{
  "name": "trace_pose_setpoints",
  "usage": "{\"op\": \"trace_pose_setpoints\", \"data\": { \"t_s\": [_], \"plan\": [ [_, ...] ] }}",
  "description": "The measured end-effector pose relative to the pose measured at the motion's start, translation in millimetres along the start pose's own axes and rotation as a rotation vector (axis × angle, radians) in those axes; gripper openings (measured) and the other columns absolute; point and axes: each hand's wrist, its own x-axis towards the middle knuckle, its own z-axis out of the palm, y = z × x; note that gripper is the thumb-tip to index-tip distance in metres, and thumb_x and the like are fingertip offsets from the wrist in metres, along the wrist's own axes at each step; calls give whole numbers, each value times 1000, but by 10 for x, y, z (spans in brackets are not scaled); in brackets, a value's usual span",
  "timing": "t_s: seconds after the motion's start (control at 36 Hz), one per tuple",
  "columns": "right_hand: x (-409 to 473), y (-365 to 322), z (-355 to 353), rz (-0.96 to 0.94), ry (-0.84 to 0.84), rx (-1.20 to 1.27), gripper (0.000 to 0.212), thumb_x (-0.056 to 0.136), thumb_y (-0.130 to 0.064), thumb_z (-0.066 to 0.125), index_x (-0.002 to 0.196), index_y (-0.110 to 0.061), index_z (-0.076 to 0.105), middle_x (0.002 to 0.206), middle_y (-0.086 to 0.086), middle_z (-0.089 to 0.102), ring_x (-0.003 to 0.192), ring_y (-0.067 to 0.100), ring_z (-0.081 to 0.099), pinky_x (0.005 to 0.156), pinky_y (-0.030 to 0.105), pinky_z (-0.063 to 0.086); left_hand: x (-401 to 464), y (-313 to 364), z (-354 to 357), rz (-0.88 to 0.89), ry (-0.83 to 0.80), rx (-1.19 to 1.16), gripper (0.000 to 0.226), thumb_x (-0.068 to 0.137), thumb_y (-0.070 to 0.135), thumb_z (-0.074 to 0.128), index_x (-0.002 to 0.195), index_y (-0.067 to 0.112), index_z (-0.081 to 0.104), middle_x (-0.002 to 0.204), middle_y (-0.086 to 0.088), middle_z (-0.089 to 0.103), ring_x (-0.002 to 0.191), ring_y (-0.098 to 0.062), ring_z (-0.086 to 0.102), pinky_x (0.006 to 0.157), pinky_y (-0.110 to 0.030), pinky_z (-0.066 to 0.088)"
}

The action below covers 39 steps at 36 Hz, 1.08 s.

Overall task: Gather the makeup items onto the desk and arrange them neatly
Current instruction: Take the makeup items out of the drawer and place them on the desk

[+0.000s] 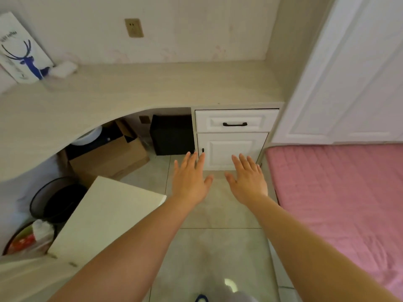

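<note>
My left hand (190,179) and my right hand (248,180) are stretched out side by side over the tiled floor, palms down, fingers straight, holding nothing. They hover in front of a white cabinet door (231,150) with a drawer (235,120) above it, under the right end of the pale curved desk (139,88). No makeup items are plainly visible. At the desk's far left stand a white box with a blue deer print (21,49) and a small white object (64,69).
A pink bed (340,192) fills the right side below a white wardrobe door (353,73). Under the desk are a cardboard box (109,158), a black box (172,135), a black wire bin (57,199) and a white board (104,216).
</note>
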Motion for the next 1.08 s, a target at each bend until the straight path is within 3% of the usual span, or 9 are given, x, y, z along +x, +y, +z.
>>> {"op": "trace_pose_setpoints", "data": {
  "t_s": [0.47, 0.67, 1.08],
  "plan": [
    [1802, 626, -120, -47, -123, 33, 59, 98, -46, 27, 149, -21, 13, 158, 0, 11, 145, 18, 3, 118, 35, 7, 1721, 298, 397, -96, -81, 12, 66, 95, 49, 34, 149, 21, 8, 157, -2, 7, 145, -22, 4, 117, -45, 4],
    [2506, 1043, -28, -65, -221, -39, 62, 96, -41, 38, 149, -18, 14, 157, 2, 14, 145, 21, 7, 117, 35, 11, 2393, 459, 698, -171, -170, -24, 66, 95, 47, 36, 149, 22, 8, 157, 0, 8, 145, -21, 3, 117, -47, 4],
    [3637, 1273, 426, 1, -318, -12, 65, 92, -32, 46, 148, -17, 15, 156, 1, 16, 143, 20, 13, 114, 35, 19, 3639, 418, 1411, 4, -345, 14, 66, 94, 36, 43, 149, 16, 11, 158, 0, 4, 145, -20, -1, 118, -44, 8]
  ]
}}
